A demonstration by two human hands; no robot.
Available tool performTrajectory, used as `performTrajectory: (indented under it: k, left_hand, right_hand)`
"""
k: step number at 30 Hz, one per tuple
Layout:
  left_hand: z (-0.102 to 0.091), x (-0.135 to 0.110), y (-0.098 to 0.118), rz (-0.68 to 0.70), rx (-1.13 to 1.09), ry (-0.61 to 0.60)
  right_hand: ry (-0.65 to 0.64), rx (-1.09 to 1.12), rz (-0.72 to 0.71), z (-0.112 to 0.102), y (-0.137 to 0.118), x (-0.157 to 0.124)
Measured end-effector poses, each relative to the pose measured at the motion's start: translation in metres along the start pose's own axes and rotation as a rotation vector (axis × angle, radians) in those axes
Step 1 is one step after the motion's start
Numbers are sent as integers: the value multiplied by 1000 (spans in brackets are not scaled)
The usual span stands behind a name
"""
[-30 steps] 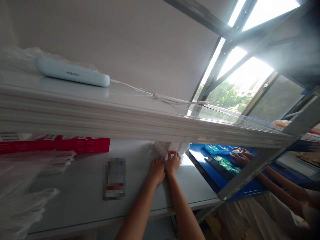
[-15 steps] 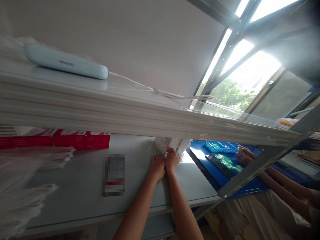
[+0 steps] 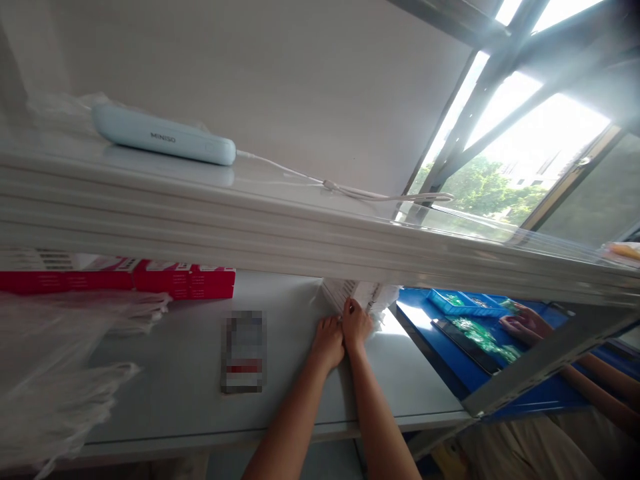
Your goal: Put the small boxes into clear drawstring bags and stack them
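At the right part of the lower shelf, both my hands are close together in front of a white printed package (image 3: 364, 291) wrapped in clear plastic. My right hand (image 3: 356, 325) is closed, its curled fingers pinching at the near edge of that package. Just left of it, touching it, my left hand (image 3: 328, 341) has bent fingers near the package's lower corner. What the left fingertips hold, if anything, is too small to make out. The upper shelf edge hides the back of the package.
A light blue device (image 3: 167, 137) with a white cable (image 3: 280, 167) lies on the upper shelf (image 3: 200, 207). Below are red boxes (image 3: 165, 279), clear plastic bags (image 3: 55, 360) and a blurred-out rectangular item (image 3: 244, 352). Rightward, a co-worker's hands (image 3: 527, 323) are beside blue trays (image 3: 465, 303).
The whole view has shifted, so everything appears farther right. My hands stay at the package with nearly the same grip. The co-worker's hands have moved slightly at the trays.
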State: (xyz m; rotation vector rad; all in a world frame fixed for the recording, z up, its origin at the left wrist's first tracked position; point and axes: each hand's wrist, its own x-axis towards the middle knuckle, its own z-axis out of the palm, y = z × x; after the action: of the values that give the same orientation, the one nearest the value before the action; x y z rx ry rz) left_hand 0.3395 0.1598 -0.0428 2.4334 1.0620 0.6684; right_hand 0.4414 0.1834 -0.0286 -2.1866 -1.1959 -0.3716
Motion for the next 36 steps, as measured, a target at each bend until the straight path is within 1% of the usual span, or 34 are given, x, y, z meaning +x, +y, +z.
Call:
performTrajectory:
  k: [5, 9, 11, 13, 15, 16, 18, 20, 21, 22, 23, 25, 26, 28, 30, 31, 33, 34, 36]
  left_hand:
    - [3, -2, -1, 0, -12, 22]
    - [4, -4, -3, 19, 12, 62]
    - [2, -5, -1, 12, 41, 117]
    - [-4, -10, 5, 13, 89, 197]
    - [-14, -24, 15, 25, 144, 294]
    - [-19, -36, 22, 32, 163, 349]
    - [-32, -70, 34, 60, 180, 461]
    - [-48, -116, 41, 153, 202, 543]
    - [-58, -143, 41, 234, 229, 577]
    - [-70, -172, 37, 250, 252, 599]
    - [-85, -201, 29, 231, 280, 620]
    - [-123, -258, 2, 119, 365, 682]
    - [-144, -285, -16, 44, 428, 684]
    - [-187, -334, -58, -79, 579, 614]
    - [-223, -374, -98, -182, 709, 531]
    - [-238, -391, -114, -213, 753, 501]
    - [-261, -419, -135, -255, 808, 457]
    - [-270, -429, -141, -261, 825, 439]
    - [-284, -441, -144, -249, 846, 401]
  right_hand:
    - [-67, 7, 11, 3, 3, 0]
    - [-116, 68, -5, -1, 5, -5]
    - [-155, 116, -33, -5, 5, -12]
    - [-197, 171, -40, -10, 7, -22]
    - [-222, 276, -46, -15, 14, -39]
    - [-239, 344, -70, -16, 19, -49]
    - [-298, 450, -187, -19, 34, -70]
    - [-385, 422, -357, -22, 51, -92]
    - [-424, 385, -420, -24, 58, -101]
    - [-448, 346, -454, -26, 63, -110]
    - [-461, 318, -454, -30, 65, -119]
    - [-457, 296, -390, -41, 60, -135]
    - [-441, 294, -347, -49, 51, -145]
    - [-400, 292, -274, -64, 26, -166]
    - [-368, 281, -229, -77, -10, -192]
    - [-371, 277, -225, -81, -30, -205]
    - [-381, 261, -258, -88, -70, -229]
    - [-382, 243, -281, -89, -90, -239]
    - [-365, 193, -301, -90, -125, -253]
